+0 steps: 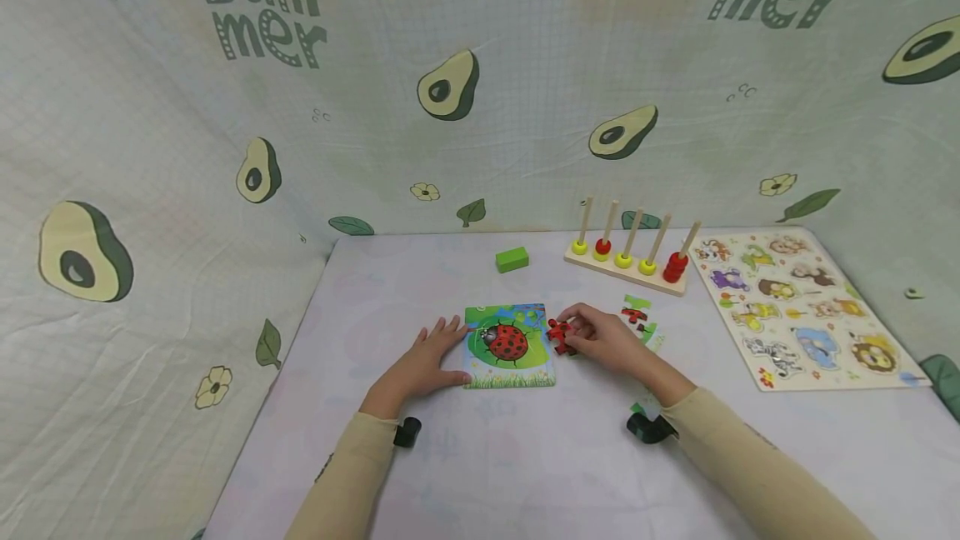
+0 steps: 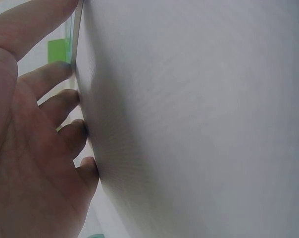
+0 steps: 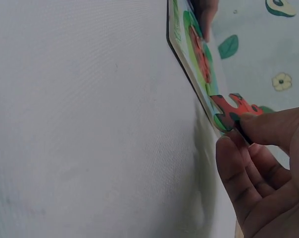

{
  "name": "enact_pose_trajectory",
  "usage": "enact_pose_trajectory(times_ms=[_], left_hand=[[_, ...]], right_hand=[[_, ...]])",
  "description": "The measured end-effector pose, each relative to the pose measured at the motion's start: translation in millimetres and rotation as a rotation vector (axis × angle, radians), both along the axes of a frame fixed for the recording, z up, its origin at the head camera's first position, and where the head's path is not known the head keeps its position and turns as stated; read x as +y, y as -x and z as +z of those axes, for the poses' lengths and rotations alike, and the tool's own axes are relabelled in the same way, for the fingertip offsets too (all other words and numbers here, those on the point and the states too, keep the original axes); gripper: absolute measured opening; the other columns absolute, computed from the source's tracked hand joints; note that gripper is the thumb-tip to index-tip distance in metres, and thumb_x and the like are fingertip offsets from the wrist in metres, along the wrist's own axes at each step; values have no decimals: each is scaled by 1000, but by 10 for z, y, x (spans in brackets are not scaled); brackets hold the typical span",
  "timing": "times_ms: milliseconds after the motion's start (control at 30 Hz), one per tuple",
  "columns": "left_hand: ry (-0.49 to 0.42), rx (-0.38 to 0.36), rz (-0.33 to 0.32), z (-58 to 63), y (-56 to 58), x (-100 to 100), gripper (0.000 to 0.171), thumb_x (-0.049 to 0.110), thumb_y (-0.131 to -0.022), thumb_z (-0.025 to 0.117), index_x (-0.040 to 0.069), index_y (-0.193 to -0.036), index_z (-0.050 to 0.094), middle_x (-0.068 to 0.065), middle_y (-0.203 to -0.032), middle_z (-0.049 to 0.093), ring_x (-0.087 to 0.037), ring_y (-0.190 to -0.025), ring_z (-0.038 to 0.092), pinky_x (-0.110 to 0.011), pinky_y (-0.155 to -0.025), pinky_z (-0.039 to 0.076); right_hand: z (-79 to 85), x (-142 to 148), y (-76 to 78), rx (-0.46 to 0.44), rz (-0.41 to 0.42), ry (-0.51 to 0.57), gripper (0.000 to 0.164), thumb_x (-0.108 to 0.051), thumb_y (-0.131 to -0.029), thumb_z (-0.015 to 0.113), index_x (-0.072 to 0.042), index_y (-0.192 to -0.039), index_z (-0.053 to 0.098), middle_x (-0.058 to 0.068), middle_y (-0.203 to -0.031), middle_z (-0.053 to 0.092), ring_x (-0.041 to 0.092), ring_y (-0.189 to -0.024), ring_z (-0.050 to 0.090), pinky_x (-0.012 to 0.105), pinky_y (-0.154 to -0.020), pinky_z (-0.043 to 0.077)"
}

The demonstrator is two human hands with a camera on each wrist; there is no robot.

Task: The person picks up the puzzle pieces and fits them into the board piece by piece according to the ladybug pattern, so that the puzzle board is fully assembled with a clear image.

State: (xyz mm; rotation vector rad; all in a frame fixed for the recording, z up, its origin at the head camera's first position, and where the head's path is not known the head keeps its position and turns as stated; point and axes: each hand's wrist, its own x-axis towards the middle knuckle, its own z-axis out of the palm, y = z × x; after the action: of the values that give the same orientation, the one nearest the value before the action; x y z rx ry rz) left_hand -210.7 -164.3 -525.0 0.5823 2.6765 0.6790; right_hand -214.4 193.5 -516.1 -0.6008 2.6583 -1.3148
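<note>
One puzzle piece (image 1: 557,333) in right hand (image 1: 602,340)

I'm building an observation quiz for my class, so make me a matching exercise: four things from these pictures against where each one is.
Things
1. green block
2. red jigsaw piece nearest the ladybug board
3. animal board
4. ladybug board

Places
A. against the left hand
B. near the back edge of the table, left of the ring rack
C. pinched in the right hand
D. right of the ring rack

Pairs: 1-B, 2-C, 3-D, 4-A
</note>
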Motion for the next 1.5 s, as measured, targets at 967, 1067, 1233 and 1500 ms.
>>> enact_pose_trajectory(times_ms=[967,1067,1233,1500], left_hand=[[7,-4,-6,7,7,-17,90,46,-88,78,21,-161,33,-3,-169,20,-27,-157,6,-46,-127,2],[13,-7,-5,5,7,-18,90,47,-88,78,22,-161,33,-3,-169,19,-26,-157,5,-45,-127,1],[11,-15,3,8,2,-15,89,46,-88,78,22,-161,34,-2,-169,19,-26,-157,5,-45,-127,1],[11,-25,6,17,4,-16,89,46,-88,78,22,-161,33,-2,-169,18,-26,-157,5,-45,-127,1]], right_hand=[[-15,-448,90,-41,51,99,24,-9,-95,71,-8,-118,64,3,-95,69,13,-84,66,27,-74,55],[-24,-509,101,-47,59,104,25,-9,-95,72,-7,-118,64,4,-93,69,12,-81,64,26,-72,54],[-20,-636,95,-70,36,93,26,-9,-94,73,-8,-118,63,1,-91,68,12,-78,63,27,-70,53],[-70,-804,89,-55,-14,33,23,-12,-94,74,-11,-115,65,-4,-88,67,10,-75,59,27,-67,50]])
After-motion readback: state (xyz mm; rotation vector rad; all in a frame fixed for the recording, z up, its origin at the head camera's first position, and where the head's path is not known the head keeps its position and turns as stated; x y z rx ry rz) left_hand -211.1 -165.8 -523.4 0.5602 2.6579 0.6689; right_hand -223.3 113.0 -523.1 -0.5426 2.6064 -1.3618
